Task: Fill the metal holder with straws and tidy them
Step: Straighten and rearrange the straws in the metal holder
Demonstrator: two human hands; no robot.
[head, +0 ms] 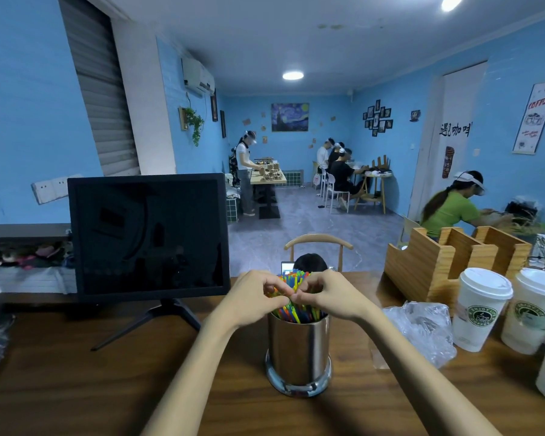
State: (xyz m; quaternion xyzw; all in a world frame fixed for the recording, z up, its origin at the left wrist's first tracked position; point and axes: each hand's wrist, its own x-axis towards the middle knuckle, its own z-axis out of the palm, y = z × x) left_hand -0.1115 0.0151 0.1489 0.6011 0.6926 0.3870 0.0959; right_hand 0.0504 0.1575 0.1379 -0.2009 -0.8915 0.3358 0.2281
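A shiny metal holder stands upright on the wooden table, straight in front of me. A bundle of coloured straws stands in it, their tops fanning out above the rim. My left hand wraps the bundle from the left with curled fingers. From the right, my right hand curls round the same bundle. The fingertips of both hands meet in front of the straws, just above the holder's rim. The middle of the bundle is hidden behind my fingers.
A dark monitor on a stand sits at the left. A crumpled clear plastic bag lies right of the holder. Two white lidded paper cups and a wooden organiser stand at the right. A person sits behind the table.
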